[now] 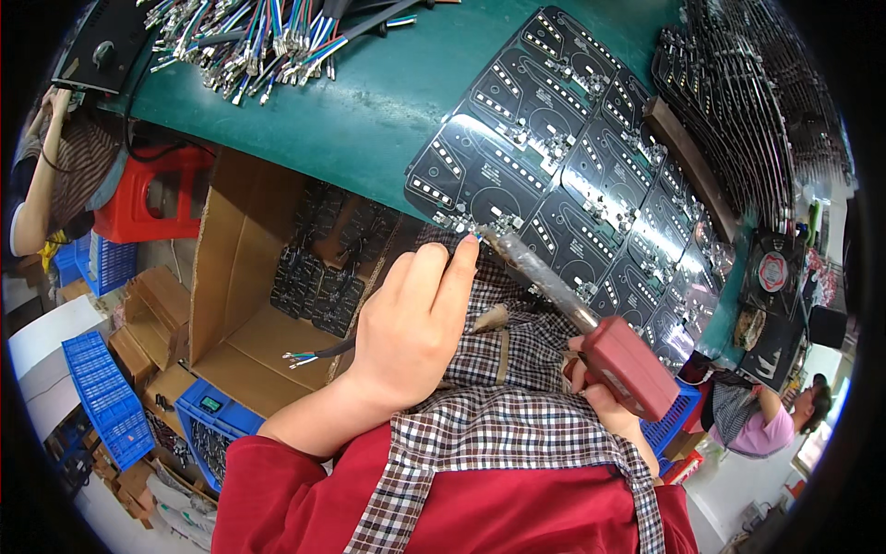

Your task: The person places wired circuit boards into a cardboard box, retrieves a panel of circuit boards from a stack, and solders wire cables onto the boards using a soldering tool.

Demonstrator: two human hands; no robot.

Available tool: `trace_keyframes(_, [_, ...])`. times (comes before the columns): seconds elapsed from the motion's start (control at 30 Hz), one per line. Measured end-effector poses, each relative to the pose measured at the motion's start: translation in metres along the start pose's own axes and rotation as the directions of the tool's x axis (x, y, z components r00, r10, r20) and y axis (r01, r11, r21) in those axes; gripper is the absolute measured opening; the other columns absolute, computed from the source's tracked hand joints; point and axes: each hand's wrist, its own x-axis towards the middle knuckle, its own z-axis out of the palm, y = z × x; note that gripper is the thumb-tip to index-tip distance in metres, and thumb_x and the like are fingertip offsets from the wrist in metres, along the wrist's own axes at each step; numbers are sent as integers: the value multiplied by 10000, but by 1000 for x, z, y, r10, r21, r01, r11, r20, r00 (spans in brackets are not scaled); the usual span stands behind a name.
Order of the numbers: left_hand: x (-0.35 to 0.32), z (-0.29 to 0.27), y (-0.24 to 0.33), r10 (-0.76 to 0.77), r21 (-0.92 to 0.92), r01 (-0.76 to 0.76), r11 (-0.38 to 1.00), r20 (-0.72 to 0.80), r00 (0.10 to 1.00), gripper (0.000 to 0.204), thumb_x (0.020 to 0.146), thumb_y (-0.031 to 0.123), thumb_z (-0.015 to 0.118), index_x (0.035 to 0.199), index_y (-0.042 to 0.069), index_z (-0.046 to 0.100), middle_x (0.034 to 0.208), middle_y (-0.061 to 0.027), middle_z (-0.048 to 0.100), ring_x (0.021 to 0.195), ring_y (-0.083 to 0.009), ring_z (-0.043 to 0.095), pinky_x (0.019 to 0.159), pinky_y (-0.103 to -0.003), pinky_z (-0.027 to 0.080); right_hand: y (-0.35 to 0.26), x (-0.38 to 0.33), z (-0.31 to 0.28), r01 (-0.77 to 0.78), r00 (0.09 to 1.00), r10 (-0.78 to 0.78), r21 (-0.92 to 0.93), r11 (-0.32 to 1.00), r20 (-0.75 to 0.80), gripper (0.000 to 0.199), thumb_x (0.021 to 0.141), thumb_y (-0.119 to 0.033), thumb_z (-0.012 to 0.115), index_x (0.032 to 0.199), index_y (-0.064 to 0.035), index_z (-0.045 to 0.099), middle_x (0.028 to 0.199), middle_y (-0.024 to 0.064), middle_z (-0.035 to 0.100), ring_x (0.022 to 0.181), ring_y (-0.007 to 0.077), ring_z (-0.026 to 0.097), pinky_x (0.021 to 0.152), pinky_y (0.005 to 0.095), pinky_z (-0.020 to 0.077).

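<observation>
The soldering iron (591,319) lies with its long axis running from about 4 o'clock up to 10 o'clock: the red handle sits low at the right, the metal barrel points up and left, and its tip meets the near edge of the black circuit board panel (554,175) on the green counter (369,102). The right hand (604,392) is wrapped around the red handle from beneath, fingers closed on it. The left hand (415,323) sits at 9 o'clock of the iron, fingers pressed together with the fingertips up at the panel's edge, just beside the iron's tip; they seem to pinch a thin wire (318,354), whose coloured ends trail out at 8 o'clock of the hand, though the grip itself is hidden.

There is one iron and one large panel made of many like boards. A stack of further black boards (748,111) stands at 2 o'clock. A heap of coloured wires (268,37) lies at 11 o'clock on the counter. One open cardboard box (249,277), holding small black boards, sits at 9 o'clock below the counter edge.
</observation>
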Motion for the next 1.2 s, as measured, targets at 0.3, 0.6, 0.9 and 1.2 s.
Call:
trace_keyframes(0.3, [0,1,2,3,19,-3,1000,15,1000,323,709,-5,669,1025,-32,605,801,-96,511,697,-229,539,594,-317,451,-19,6,-7,-264,948,301,786,559,104,269,718,-42,633,985,-13,614,896,73,652,799,146,629,690,245,515])
trace_keyframes(0.6, [-5,6,-3,71,-10,-72,997,-26,997,451,676,0,549,1123,-60,544,826,-97,444,652,-202,499,525,-285,440,6,-4,-7,-152,986,105,458,876,126,359,720,-36,657,1068,8,582,890,82,636,789,148,628,714,273,518])
trace_keyframes(0.9, [-5,6,-2,57,-38,-57,998,-18,998,430,688,-3,541,1115,-61,549,826,-98,444,645,-205,499,528,-293,435,4,-6,-1,-209,978,170,641,738,123,606,772,-397,692,1162,4,459,836,89,558,606,127,492,609,281,430])
trace_keyframes(1.2, [1,4,4,-37,-115,26,993,-95,995,336,664,-42,692,992,-16,622,764,-92,513,629,-205,526,537,-296,430,30,-23,3,-142,990,119,425,894,79,631,762,-435,687,1141,31,493,941,87,579,587,116,482,601,270,400])
